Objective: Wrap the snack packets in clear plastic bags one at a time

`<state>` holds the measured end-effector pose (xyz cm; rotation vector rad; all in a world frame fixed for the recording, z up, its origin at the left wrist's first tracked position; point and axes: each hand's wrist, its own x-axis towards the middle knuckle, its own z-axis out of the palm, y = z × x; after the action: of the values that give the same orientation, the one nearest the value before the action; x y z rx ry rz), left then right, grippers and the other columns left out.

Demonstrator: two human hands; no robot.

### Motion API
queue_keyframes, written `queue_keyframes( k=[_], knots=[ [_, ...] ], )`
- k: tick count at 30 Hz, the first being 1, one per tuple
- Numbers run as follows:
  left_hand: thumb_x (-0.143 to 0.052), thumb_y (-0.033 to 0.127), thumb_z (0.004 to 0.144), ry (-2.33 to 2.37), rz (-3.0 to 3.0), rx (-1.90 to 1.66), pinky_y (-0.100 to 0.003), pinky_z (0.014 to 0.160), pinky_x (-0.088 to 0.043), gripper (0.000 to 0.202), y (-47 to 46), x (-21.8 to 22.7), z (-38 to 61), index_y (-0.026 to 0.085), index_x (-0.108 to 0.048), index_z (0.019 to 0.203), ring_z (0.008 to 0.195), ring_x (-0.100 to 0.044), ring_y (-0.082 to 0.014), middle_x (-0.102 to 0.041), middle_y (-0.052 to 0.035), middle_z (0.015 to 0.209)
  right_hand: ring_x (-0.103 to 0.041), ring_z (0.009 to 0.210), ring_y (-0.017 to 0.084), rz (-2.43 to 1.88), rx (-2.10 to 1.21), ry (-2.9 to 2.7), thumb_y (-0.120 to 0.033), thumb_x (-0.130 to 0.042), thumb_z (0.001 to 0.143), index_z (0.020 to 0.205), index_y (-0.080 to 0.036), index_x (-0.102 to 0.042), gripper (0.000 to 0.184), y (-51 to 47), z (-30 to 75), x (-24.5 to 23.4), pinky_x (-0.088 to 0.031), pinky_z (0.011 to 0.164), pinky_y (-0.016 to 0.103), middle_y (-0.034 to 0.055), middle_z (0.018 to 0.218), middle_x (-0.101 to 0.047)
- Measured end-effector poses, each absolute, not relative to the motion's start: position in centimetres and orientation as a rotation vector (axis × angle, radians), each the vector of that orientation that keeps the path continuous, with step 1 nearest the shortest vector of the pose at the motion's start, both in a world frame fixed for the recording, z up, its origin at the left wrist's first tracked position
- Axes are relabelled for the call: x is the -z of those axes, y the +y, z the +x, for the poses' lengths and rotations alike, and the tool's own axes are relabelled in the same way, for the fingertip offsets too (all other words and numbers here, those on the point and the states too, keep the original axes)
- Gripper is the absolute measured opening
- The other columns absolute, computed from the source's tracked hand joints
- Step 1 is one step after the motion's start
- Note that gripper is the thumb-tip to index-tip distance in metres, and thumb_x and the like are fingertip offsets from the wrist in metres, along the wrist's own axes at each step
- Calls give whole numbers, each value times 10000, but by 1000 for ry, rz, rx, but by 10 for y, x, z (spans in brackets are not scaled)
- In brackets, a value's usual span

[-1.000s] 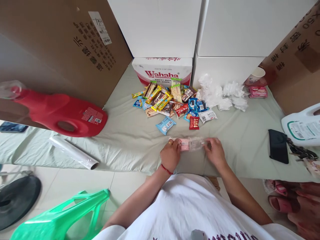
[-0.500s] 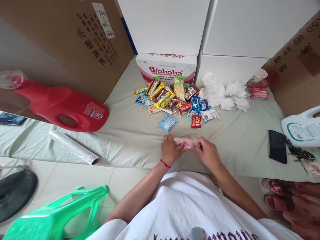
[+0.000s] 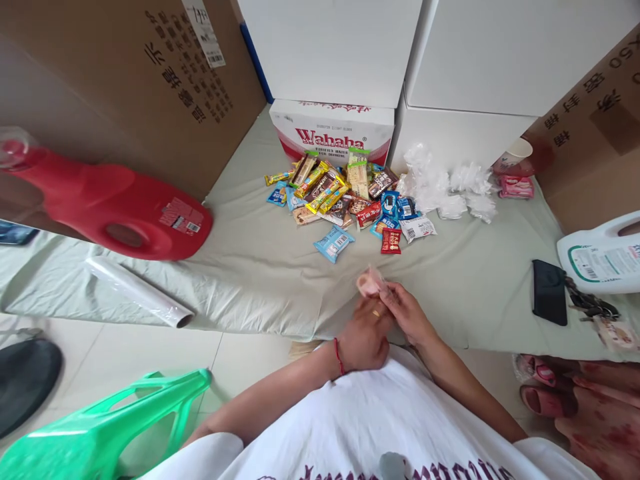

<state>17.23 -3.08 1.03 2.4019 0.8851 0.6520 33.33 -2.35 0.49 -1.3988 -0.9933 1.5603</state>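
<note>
My left hand [image 3: 364,333], with a red string bracelet and a ring, is closed at the table's front edge, close against my shirt. Fingers of my right hand [image 3: 407,312] pinch the right side of a small pink packet [image 3: 370,283] in clear, crinkled wrapping. The packet sticks up beyond both hands, and its lower part is hidden behind the left fingers. Beyond it lie a light blue snack packet [image 3: 334,244] and a small red packet [image 3: 391,241]. Behind these is a heap of wrapped snacks [image 3: 325,190] in yellow, brown and blue wrappers.
A Wahaha carton [image 3: 333,133] stands behind the snacks, beside crumpled clear plastic bags [image 3: 427,180]. Left are a red jug [image 3: 135,213] and a plastic film roll [image 3: 140,293]. A black phone [image 3: 549,292] and white jug [image 3: 605,257] lie right. A green stool [image 3: 100,427] stands below.
The pink packet has turned from lying crosswise between my hands to pointing away from me. My left hand has moved right and nearer my body, coming up against my right hand.
</note>
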Motion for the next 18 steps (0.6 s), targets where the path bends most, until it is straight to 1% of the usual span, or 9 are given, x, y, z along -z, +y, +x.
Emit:
queue_keyframes(
  k=[3,5,9,10,12,13,14,16,18],
  knots=[
    [-594,205,742,699,2437,-432,-517,1063,-399,212,-35,-5,180,185,-709,919,1128,-577,-308,-706,-125,1051,-705,991,242,-1463,-1553,-1100,-563,-689,873,1176,-256,-667,431,-22,339,2,-556,895,386,51,1057,-763],
    [-580,178,773,632,2430,-396,-489,1084,-406,216,-33,-4,181,190,-713,943,1159,-582,-286,-721,-110,1080,-709,948,234,-1467,-1530,-1158,-545,-660,893,1174,-260,-684,402,-22,344,3,-561,867,378,42,1032,-769],
    [-543,99,822,610,2402,-561,-441,1134,-416,292,-26,-9,163,202,-701,1045,1334,-515,-258,-701,-98,1240,-698,914,215,-1509,-1338,-1113,-525,-666,894,1121,-241,-729,369,-13,376,1,-538,850,343,38,1002,-774],
    [-532,82,834,698,2379,-615,-438,1119,-437,305,-25,-8,153,203,-698,1060,1351,-504,-258,-696,-101,1248,-690,913,206,-1524,-1232,-1027,-524,-696,870,1087,-231,-739,367,-7,393,0,-532,835,326,38,997,-771],
    [-512,77,871,962,2309,-720,-441,1070,-484,282,-23,-3,125,206,-698,1039,1334,-519,-264,-698,-106,1213,-666,848,174,-1539,-976,-771,-500,-769,794,1004,-214,-740,356,10,441,-2,-516,731,276,29,950,-753],
    [-513,92,888,1121,2271,-770,-446,1044,-501,252,-22,1,109,211,-702,1007,1304,-540,-267,-702,-103,1177,-637,765,148,-1536,-845,-623,-468,-799,754,964,-208,-726,342,21,470,-3,-485,642,246,16,894,-732],
    [-522,114,899,1269,2235,-808,-453,1024,-511,223,-22,6,92,215,-706,975,1279,-555,-275,-706,-99,1140,-574,650,117,-1541,-747,-484,-420,-805,739,929,-205,-704,304,34,501,-5,-417,537,219,-4,816,-694],
    [-539,158,913,1557,2183,-849,-458,999,-518,188,-23,19,60,218,-712,953,1194,-595,-277,-707,-89,1066,-434,510,84,-1598,-647,-243,-299,-744,784,841,-211,-628,157,63,561,-8,-286,432,207,-31,706,-605],
    [-554,190,913,1782,2144,-890,-434,935,-534,159,-25,30,38,207,-711,926,1084,-630,-267,-697,-92,1016,-398,500,77,-1685,-538,-121,-181,-650,834,728,-223,-494,192,97,610,-13,-258,421,205,-36,686,-536]
  ],
)
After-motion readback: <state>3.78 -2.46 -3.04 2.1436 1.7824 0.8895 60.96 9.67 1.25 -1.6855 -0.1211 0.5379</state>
